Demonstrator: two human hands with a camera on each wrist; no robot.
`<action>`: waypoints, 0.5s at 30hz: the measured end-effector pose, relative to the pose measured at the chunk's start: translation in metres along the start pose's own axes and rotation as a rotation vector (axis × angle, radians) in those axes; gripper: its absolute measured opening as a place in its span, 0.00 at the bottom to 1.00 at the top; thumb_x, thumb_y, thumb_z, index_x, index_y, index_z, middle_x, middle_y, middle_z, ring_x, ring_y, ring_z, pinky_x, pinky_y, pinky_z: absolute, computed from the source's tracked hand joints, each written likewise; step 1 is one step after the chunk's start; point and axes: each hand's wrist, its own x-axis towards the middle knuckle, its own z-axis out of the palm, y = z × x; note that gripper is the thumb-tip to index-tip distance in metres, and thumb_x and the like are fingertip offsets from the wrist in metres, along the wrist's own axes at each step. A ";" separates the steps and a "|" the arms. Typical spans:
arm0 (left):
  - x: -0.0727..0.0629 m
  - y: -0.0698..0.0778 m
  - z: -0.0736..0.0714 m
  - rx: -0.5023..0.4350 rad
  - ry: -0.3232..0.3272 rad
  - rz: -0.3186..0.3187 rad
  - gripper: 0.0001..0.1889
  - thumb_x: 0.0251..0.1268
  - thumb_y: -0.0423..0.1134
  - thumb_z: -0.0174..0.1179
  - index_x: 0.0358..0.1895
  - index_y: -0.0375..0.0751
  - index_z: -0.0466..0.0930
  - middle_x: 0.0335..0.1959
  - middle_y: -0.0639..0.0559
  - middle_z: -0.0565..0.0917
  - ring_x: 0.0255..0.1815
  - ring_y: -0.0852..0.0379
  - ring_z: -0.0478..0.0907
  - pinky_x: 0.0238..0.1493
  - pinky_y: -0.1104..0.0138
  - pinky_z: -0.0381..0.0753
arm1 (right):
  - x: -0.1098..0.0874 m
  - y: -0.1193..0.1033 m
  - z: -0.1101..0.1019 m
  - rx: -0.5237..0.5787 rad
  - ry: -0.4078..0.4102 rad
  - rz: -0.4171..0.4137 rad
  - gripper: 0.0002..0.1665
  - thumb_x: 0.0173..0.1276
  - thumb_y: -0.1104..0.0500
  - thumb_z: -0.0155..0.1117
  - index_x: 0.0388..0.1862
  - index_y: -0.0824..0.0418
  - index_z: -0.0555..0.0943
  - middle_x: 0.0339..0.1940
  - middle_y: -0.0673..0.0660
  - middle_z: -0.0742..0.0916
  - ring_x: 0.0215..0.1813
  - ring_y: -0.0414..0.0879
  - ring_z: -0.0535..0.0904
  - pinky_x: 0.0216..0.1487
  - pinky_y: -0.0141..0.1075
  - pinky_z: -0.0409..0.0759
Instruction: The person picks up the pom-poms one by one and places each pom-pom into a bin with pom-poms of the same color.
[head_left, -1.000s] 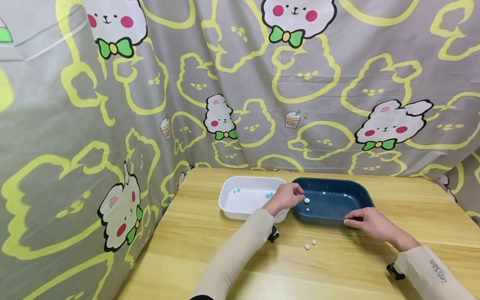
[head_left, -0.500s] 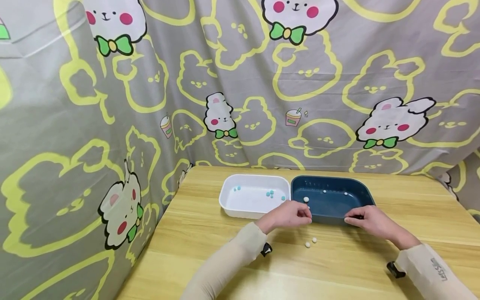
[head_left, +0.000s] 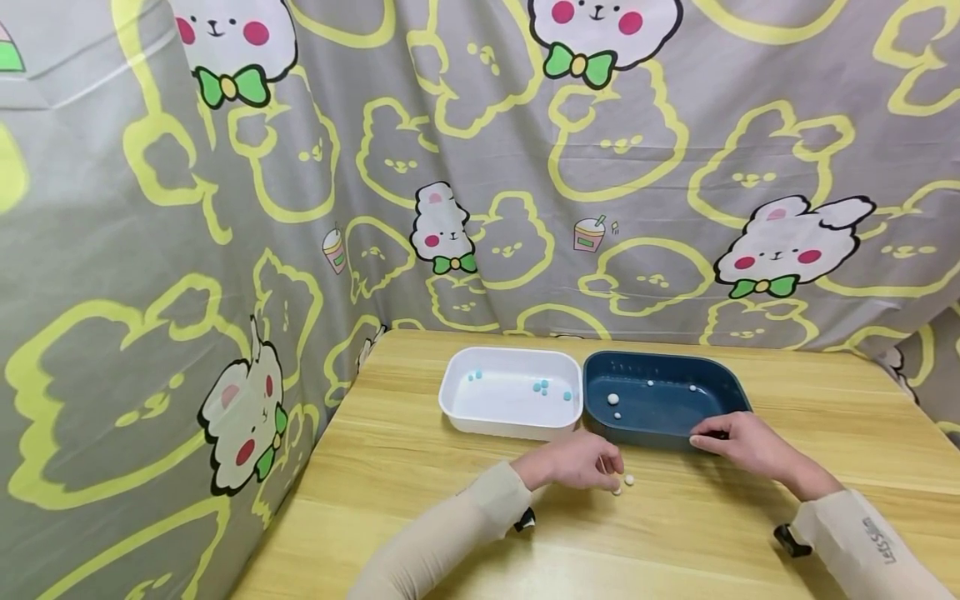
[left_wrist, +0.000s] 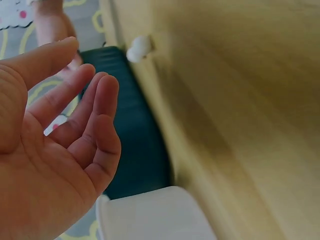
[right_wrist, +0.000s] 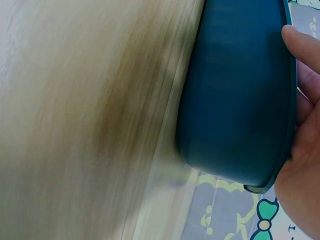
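In the head view my left hand hovers over the table just in front of the trays, fingertips close to two small white balls. The left wrist view shows its thumb and loosely bent fingers apart, with nothing held; the white balls lie beyond them. My right hand grips the near right rim of the dark blue tray. From the right wrist, the thumb is seen on the outside of the tray wall, with fingers past the rim. Several white balls of differing size lie in that tray.
A white tray stands to the left, against the dark blue one. Several light blue balls lie inside it. The wooden table meets a patterned grey curtain at the back and left.
My left hand has moved from over the dark blue tray's left end, toward me, down to the two white balls on the table. My right hand has stayed on the rim.
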 end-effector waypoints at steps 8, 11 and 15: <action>0.004 -0.002 0.013 0.064 -0.029 0.017 0.09 0.60 0.42 0.66 0.42 0.46 0.83 0.33 0.64 0.81 0.32 0.76 0.73 0.36 0.84 0.67 | 0.000 -0.002 0.000 0.002 -0.005 0.010 0.09 0.65 0.52 0.64 0.37 0.55 0.86 0.34 0.46 0.86 0.35 0.33 0.78 0.33 0.32 0.77; 0.005 -0.002 0.017 0.091 -0.031 0.022 0.09 0.58 0.42 0.67 0.41 0.47 0.83 0.32 0.65 0.81 0.31 0.76 0.72 0.36 0.84 0.67 | -0.001 -0.002 0.000 0.003 -0.007 0.007 0.09 0.65 0.52 0.64 0.37 0.55 0.86 0.34 0.46 0.86 0.35 0.33 0.78 0.33 0.32 0.77; 0.006 -0.001 0.020 0.177 -0.025 0.035 0.09 0.56 0.44 0.68 0.40 0.51 0.84 0.30 0.68 0.79 0.30 0.76 0.71 0.35 0.84 0.65 | -0.001 -0.002 0.000 0.019 -0.012 0.009 0.10 0.66 0.52 0.64 0.37 0.55 0.86 0.34 0.46 0.86 0.34 0.33 0.78 0.32 0.32 0.76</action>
